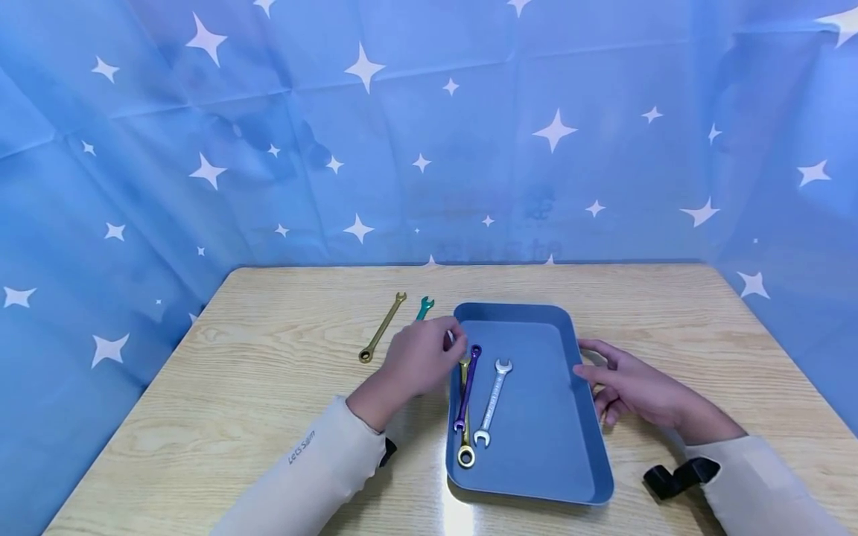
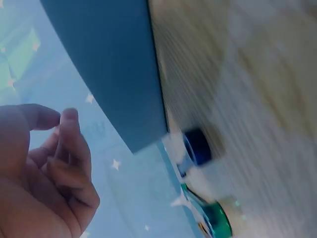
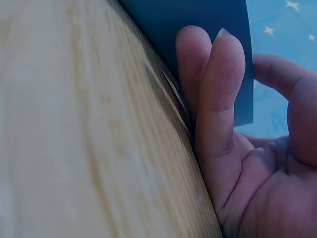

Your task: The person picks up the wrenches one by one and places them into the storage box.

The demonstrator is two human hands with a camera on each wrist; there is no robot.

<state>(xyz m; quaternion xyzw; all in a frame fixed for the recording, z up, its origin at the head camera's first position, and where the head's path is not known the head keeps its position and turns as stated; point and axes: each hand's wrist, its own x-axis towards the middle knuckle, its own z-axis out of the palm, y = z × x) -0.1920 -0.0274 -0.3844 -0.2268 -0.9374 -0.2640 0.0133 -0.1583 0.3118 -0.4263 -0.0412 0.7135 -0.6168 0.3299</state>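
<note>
My left hand [image 1: 424,354] hovers beside the left rim of the blue-grey tray [image 1: 550,439]. Its fingers are loosely bent, thumb tip close to the index fingertip, with nothing visible between them. My right hand [image 1: 633,383] holds the tray's right side, thumb at the rim and fingers against the outer wall [image 3: 218,15]. Inside the tray, a purple wrench [image 1: 471,376] lies across a gold wrench [image 1: 465,456], with a silver wrench [image 1: 494,402] next to them. On the table left of the tray are a brass-coloured wrench [image 1: 383,327] and a green wrench [image 1: 425,307], partly hidden by my left hand.
The wooden table [image 1: 281,357] ends at a blue star-patterned cloth [image 1: 469,149] behind. In the left wrist view, a dark blue wrench end [image 2: 198,146] lies close to the tray's outer wall, near a green one [image 2: 218,218].
</note>
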